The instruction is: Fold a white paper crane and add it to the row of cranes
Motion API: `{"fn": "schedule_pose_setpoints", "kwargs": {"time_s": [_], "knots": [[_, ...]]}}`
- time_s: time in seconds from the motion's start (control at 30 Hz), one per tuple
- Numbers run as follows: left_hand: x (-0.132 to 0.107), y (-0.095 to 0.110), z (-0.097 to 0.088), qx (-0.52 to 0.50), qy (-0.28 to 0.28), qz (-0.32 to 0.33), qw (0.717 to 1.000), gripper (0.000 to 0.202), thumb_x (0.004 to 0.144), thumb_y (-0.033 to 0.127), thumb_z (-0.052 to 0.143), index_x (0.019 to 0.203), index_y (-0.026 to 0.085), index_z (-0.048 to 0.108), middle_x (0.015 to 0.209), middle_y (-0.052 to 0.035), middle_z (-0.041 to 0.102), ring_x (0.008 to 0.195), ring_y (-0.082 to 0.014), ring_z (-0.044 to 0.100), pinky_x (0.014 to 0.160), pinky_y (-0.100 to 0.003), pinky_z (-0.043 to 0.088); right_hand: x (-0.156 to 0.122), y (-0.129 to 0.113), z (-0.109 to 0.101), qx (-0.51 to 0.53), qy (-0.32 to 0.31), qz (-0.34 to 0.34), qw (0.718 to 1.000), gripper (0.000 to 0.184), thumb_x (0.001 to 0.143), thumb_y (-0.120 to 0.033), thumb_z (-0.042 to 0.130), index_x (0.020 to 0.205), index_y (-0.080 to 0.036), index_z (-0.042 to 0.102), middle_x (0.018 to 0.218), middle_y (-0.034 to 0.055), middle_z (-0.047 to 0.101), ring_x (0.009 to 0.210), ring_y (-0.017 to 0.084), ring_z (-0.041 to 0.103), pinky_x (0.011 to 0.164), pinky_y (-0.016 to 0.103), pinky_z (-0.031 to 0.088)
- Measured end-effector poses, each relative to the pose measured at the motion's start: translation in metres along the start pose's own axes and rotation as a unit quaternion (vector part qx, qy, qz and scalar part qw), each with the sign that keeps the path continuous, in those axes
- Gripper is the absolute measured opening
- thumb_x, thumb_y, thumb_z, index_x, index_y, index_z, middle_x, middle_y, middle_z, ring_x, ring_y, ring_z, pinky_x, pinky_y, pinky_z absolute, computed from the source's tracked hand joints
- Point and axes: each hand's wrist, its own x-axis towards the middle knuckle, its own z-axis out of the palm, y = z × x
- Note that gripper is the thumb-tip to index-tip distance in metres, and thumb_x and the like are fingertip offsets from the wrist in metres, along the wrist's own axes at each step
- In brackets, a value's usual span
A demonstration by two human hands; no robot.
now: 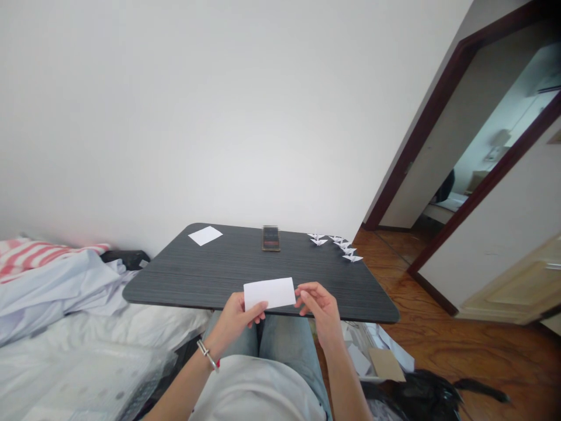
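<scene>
A small white sheet of paper (270, 293), folded into a rectangle, is held up over the near edge of the dark table (219, 275). My left hand (234, 321) pinches its left lower corner, thumb on top. My right hand (319, 305) pinches its right edge with curled fingers. A metal bracelet sits on my left wrist. My legs in jeans show under the table edge.
On the table lie a flat white paper (205, 235) at the far left, a phone (270, 238) standing at the back middle, and several folded white paper cranes (337, 244) at the far right. Bedding (65, 292) lies left. A box and black bag (421, 392) sit on the wooden floor right.
</scene>
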Motion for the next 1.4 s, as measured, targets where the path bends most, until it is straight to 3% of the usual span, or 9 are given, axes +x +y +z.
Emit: {"fn": "schedule_pose_setpoints", "kwargs": {"time_s": [0.17, 0.4, 0.7, 1.1, 1.3, 1.4], "knots": [[0.000, -0.001, -0.001, 0.013, -0.017, 0.000, 1.000, 0.030, 0.069, 0.038, 0.058, 0.056, 0.010, 0.055, 0.048, -0.0004, 0.055, 0.041, -0.0070, 0.042, 0.038, -0.017, 0.032, -0.001, 0.004, 0.005, 0.004, -0.032, 0.008, 0.999, 0.018, 0.068, -0.032, 0.062, 0.078, -0.017, 0.060, 0.062, 0.0010, 0.060, 0.052, 0.011, 0.054, 0.039, 0.018, 0.041], [0.000, 0.000, 0.000, 0.012, -0.013, -0.002, 1.000, 0.030, 0.068, 0.038, 0.058, 0.056, 0.010, 0.056, 0.049, -0.0007, 0.056, 0.041, -0.0075, 0.043, 0.038, -0.018, 0.032, -0.001, -0.001, 0.003, -0.018, -0.023, -0.009, 1.000, 0.018, 0.069, -0.033, 0.062, 0.077, -0.017, 0.061, 0.059, 0.0007, 0.058, 0.053, 0.012, 0.052, 0.039, 0.019, 0.042], [-0.001, 0.001, -0.001, 0.014, -0.018, 0.003, 1.000, 0.030, 0.068, 0.038, 0.058, 0.057, 0.010, 0.057, 0.049, -0.0001, 0.055, 0.041, -0.0071, 0.042, 0.038, -0.017, 0.032, -0.002, 0.004, 0.009, 0.000, -0.041, 0.023, 0.999, 0.022, 0.066, -0.033, 0.065, 0.079, -0.017, 0.059, 0.065, 0.0008, 0.062, 0.050, 0.011, 0.057, 0.037, 0.018, 0.040], [-0.001, 0.003, 0.001, 0.002, -0.016, 0.002, 1.000, 0.032, 0.067, 0.041, 0.059, 0.062, 0.010, 0.058, 0.051, -0.0012, 0.057, 0.043, -0.0081, 0.045, 0.038, -0.018, 0.033, -0.004, 0.007, 0.011, -0.019, -0.053, 0.046, 0.997, 0.023, 0.064, -0.038, 0.066, 0.065, -0.016, 0.057, 0.054, 0.0002, 0.061, 0.051, 0.013, 0.058, 0.041, 0.019, 0.041], [-0.002, 0.007, 0.001, -0.096, 0.000, 0.009, 0.995, 0.046, 0.073, 0.053, 0.046, 0.080, 0.009, 0.057, 0.061, -0.0048, 0.060, 0.047, -0.0094, 0.050, 0.039, -0.018, 0.036, -0.001, 0.012, 0.007, -0.043, -0.044, 0.027, 0.998, 0.022, 0.069, -0.037, 0.063, 0.064, -0.017, 0.055, 0.039, -0.0058, 0.049, 0.034, 0.007, 0.043, 0.037, 0.017, 0.035], [-0.002, 0.007, -0.001, -0.123, -0.014, 0.004, 0.992, 0.053, 0.076, 0.056, 0.036, 0.079, 0.008, 0.057, 0.064, -0.0070, 0.061, 0.048, -0.0099, 0.051, 0.039, -0.018, 0.037, 0.000, 0.013, 0.004, -0.056, -0.035, 0.023, 0.998, 0.021, 0.069, -0.037, 0.062, 0.066, -0.017, 0.055, 0.036, -0.0072, 0.046, 0.032, 0.006, 0.038, 0.035, 0.017, 0.031]]}}
